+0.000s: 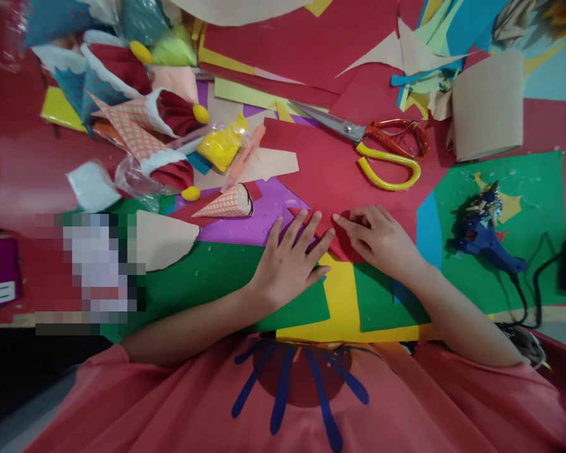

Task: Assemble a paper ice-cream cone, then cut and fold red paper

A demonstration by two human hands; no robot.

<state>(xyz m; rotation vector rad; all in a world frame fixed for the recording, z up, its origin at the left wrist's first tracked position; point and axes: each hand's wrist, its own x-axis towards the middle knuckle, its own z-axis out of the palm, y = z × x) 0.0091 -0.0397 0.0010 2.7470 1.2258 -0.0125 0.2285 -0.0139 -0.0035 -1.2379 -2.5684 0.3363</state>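
Observation:
My left hand (290, 264) lies flat with its fingers spread, its fingertips on a small piece of red paper (336, 244). My right hand (382, 238) rests just to the right, index finger stretched onto the red paper and the other fingers loosely bent, with nothing seen in it. Just above my left hand, a small checkered paper cone (224, 203) lies on purple paper (264, 217). Beyond my right hand lie scissors (353, 131) with red and yellow handles, slightly apart, on a large red sheet (306, 151).
Larger decorated cones (144, 141) and a yellow packet (222, 143) are at the upper left. A cut beige piece (163, 242) lies left. On the right are a blue glue gun (488, 242) with a cord, a beige paper roll (488, 106) and paper scraps (422, 50).

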